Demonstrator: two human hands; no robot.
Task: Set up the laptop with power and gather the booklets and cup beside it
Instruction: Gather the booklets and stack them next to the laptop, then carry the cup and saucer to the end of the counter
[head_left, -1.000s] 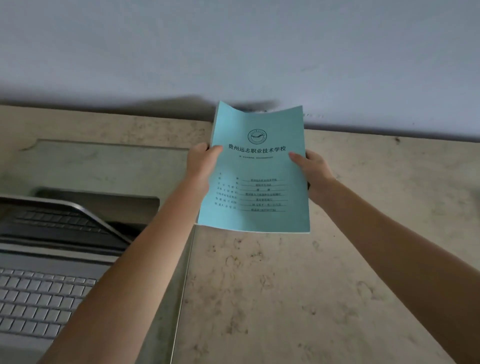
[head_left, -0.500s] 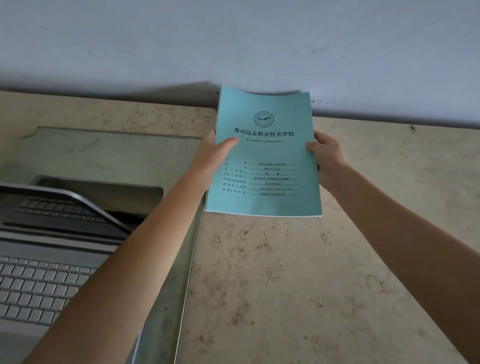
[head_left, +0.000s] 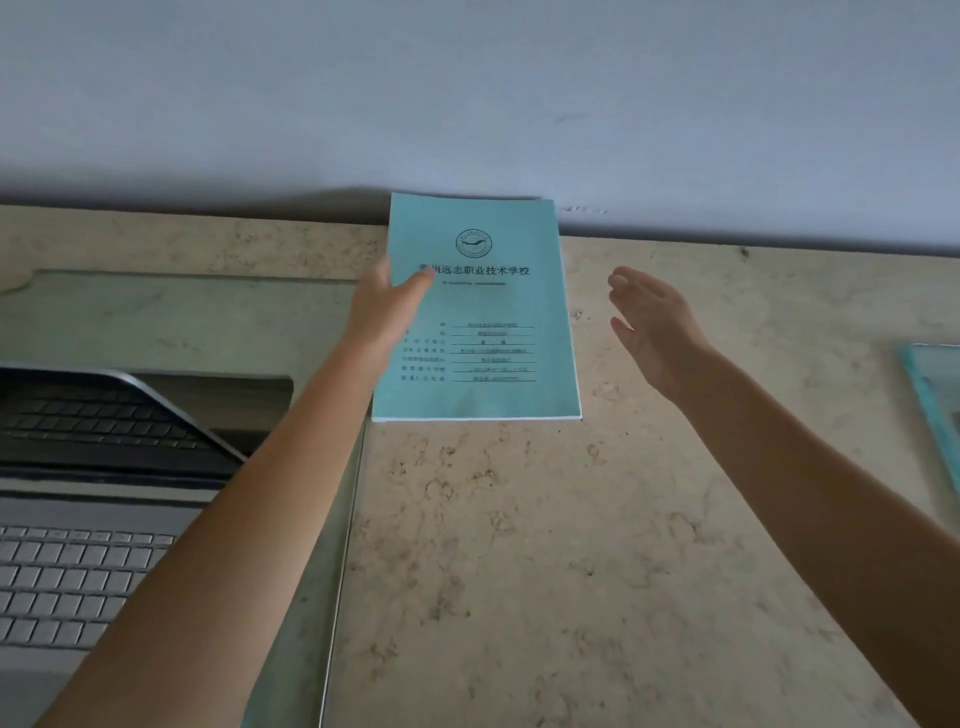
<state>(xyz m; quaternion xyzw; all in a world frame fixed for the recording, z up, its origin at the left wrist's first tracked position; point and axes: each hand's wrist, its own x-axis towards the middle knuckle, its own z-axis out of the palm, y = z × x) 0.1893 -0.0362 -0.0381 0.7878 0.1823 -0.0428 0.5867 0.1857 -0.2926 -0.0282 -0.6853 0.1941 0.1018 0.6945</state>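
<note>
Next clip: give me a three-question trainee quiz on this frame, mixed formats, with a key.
1. True or false: both hands grip the teal paper booklet.
2. Which lies left of the booklet: A) the open silver laptop, B) a cup, C) a lamp?
3. Fill in: the booklet's far edge reaches the ___.

Key: 1. False; only the left hand touches it, while the right hand is open and clear. 2. A. 3. pale wall.

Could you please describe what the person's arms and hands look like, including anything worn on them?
Both forearms are bare for as far as the view shows them; no sleeve comes into the picture. The left hand and the right hand wear no glove, and no ring, watch or bracelet shows on the visible sides. Fingers are slender, and I can see no markings.
</note>
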